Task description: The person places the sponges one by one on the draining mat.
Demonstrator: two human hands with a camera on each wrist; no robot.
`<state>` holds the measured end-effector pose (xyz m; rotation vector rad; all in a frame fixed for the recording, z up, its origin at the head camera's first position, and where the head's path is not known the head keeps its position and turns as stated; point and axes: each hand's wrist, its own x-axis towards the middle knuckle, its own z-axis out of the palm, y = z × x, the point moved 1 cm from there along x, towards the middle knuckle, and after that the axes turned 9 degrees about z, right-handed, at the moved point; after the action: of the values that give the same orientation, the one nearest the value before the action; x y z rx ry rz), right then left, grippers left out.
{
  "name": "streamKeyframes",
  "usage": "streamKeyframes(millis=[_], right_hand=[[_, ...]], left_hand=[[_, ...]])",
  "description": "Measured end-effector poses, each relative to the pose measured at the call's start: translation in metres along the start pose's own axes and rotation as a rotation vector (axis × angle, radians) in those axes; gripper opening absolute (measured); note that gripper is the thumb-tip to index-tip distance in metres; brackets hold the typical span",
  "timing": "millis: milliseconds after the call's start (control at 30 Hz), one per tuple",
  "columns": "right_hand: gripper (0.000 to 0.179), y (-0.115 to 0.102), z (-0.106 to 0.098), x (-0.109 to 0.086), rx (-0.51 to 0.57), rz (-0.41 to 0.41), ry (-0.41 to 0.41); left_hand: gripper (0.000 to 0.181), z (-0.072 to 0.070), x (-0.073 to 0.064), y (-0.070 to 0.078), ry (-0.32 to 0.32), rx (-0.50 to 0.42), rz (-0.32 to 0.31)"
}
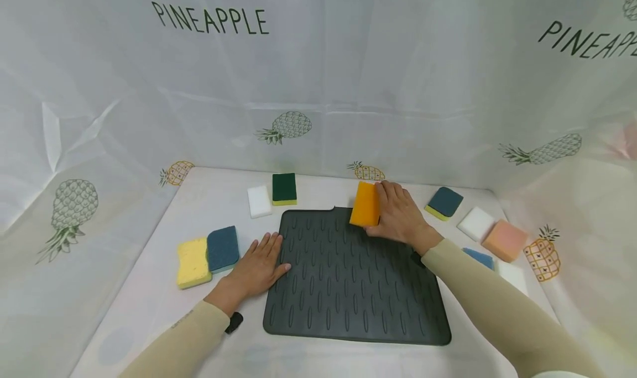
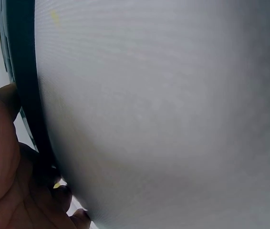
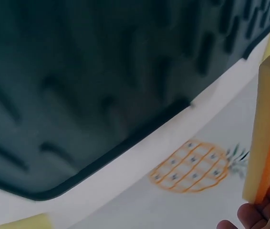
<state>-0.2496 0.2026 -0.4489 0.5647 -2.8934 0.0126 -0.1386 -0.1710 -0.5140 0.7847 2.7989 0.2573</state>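
My right hand [image 1: 400, 212] grips an orange sponge [image 1: 365, 204] by its edges, over the far edge of a dark ridged mat [image 1: 348, 289]. In the right wrist view the sponge [image 3: 266, 133] shows a pale layer beside the orange one, and fingertips [image 3: 252, 214] hold its end. My left hand [image 1: 261, 264] lies with fingers extended along the mat's left edge, the thumb on the mat. In the left wrist view, part of the left hand [image 2: 11, 162] shows against the mat's dark edge [image 2: 25, 71]. Just left of that hand lies a blue sponge [image 1: 223, 248], touching a yellow sponge [image 1: 194, 262].
Behind the mat lie a white sponge [image 1: 259, 201] and a dark green one with a yellow base [image 1: 284, 189]. Along the right are a dark blue-yellow sponge [image 1: 445, 202], a white one [image 1: 476, 224], a pink one [image 1: 506, 240] and a blue one [image 1: 479, 257]. A pineapple-printed sheet [image 1: 318, 63] hangs behind.
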Motion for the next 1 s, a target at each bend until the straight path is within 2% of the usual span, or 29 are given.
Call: streamKeyframes(millis=[400,667,1000], right_hand=[[0.111,-0.051,0.004,0.004,0.012,-0.087,0.0],[0.112,-0.085,0.013,0.01,0.071,-0.117,-0.107],[0.109,-0.118,0.034,0.02,0.092,-0.186,-0.213]], left_hand=[[0.085,-0.005,0.002,-0.003,-0.008,-0.002,0.014],[0.085,-0.006,0.002,-0.003,-0.014,-0.003,0.007],[0.086,-0.004,-0.002,-0.003,-0.026,-0.016,-0.007]])
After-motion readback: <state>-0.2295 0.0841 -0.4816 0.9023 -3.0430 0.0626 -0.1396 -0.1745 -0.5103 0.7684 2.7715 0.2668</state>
